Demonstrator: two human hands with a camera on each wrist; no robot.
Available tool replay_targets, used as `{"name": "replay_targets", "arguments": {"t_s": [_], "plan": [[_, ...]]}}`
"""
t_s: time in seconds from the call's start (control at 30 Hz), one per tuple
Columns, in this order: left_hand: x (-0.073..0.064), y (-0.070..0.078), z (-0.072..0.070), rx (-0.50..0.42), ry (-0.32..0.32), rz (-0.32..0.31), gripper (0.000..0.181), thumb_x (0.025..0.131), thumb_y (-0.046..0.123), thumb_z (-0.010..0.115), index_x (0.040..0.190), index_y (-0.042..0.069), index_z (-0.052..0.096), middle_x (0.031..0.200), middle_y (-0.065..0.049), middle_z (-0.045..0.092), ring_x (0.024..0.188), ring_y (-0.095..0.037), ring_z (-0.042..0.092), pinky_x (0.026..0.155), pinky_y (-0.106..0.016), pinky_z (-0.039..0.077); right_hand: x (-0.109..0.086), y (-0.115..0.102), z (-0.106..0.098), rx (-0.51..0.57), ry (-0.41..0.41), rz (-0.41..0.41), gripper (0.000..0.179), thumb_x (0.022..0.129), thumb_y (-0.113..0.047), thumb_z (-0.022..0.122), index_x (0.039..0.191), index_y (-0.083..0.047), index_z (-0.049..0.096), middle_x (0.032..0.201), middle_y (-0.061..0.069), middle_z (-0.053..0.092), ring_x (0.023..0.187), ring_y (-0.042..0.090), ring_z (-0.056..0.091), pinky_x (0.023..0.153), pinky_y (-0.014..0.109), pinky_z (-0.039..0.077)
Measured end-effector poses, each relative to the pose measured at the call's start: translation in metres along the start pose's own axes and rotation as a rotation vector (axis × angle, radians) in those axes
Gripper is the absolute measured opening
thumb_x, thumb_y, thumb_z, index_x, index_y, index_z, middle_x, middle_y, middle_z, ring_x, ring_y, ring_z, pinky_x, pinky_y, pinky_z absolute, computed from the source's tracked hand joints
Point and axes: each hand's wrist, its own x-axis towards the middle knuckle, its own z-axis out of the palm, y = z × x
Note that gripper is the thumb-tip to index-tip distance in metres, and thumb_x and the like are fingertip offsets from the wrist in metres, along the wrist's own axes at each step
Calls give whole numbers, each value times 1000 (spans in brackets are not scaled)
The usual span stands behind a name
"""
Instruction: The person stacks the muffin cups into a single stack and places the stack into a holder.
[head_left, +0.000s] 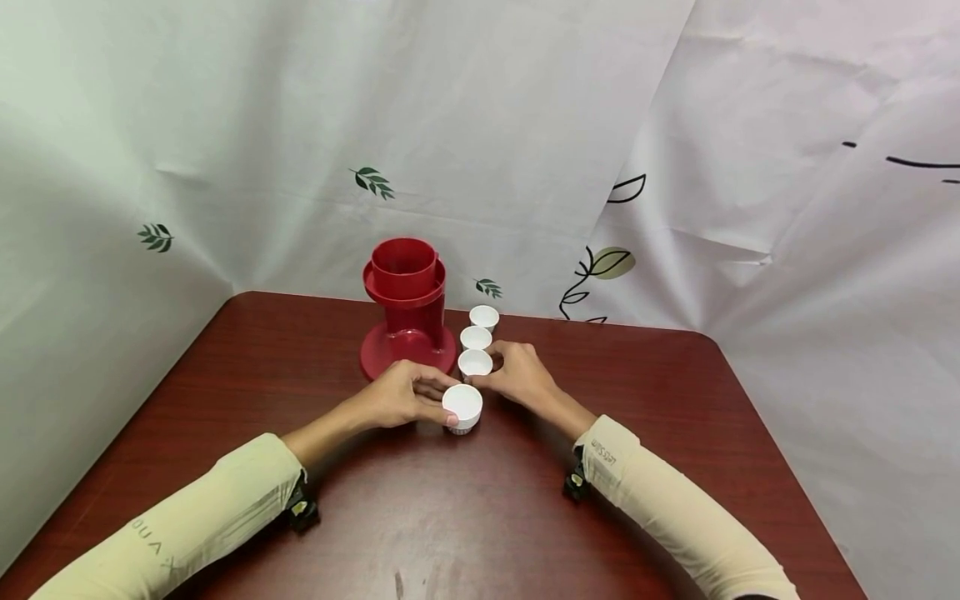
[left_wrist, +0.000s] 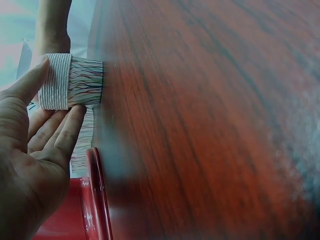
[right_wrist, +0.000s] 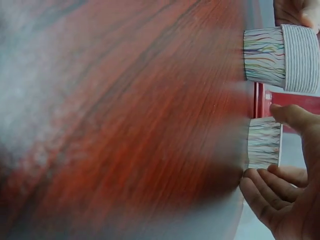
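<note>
On the right sleeve (head_left: 675, 500) the small print can be read as "Let'sSlim"; on the left sleeve (head_left: 187, 508) the bigger letters are turned round, and only an X is clear. The left hand (head_left: 405, 396) grips, between thumb and fingers, the nearest white cup stack (head_left: 462, 407) of the row on the brown table (head_left: 465, 517). The right hand (head_left: 522, 375) holds the next white cup (head_left: 475, 363) in the same way, with thumb on one side and fingers on the other. Two further cups, the middle one (head_left: 476, 338) and the farthest one (head_left: 483, 317), continue the row toward the white cloth (head_left: 300, 125), beside a red stand (head_left: 415, 325).

The head view shows mostly white rims and insides; only the wrist views make clear the thin coloured lines on the lower walls. They show also many ridges on the upper part of what the left hand grasps, so it is probably several cups nested together. In both wrist views the red stand is cut off or covered, with only a part of it visible. From above, the right fingertips are partly hidden by the hand itself.
</note>
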Motion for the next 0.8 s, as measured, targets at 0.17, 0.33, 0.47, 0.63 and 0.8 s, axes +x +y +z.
{"name": "replay_targets", "arguments": {"t_s": [0.17,0.33,0.47,0.63,0.8], "plan": [[-1,1,0,13,4,1,47,89,6,96,131,-6,79,122,-21,85,111,-27,84,96,-27,68,0,4,-3,34,-40,-23,47,84,-33,97,120,-6,83,99,4,86,88,14,78,79,32,64],[-3,0,0,15,9,10,47,89,5,95,131,-5,79,122,-21,85,111,-28,84,96,-27,68,2,28,3,56,-55,-106,52,85,-39,96,125,-8,83,105,3,86,92,12,78,80,29,63],[-3,0,1,21,9,11,46,90,7,96,131,-5,80,122,-20,85,112,-29,84,97,-28,68,-9,16,-10,107,-84,-59,54,86,-34,97,130,-7,82,112,5,87,100,16,81,87,34,67],[-4,1,1,37,22,-4,46,89,9,97,130,-4,80,120,-19,86,112,-29,85,96,-29,69,-20,3,-23,170,-93,10,55,86,-29,98,133,-6,80,117,9,86,104,19,84,93,36,69],[-4,2,1,36,24,-7,46,89,7,96,130,-5,80,121,-20,85,113,-30,84,97,-30,69,-28,2,-35,231,-72,35,57,85,-24,98,136,-6,79,121,11,86,108,21,85,95,36,70]]}}
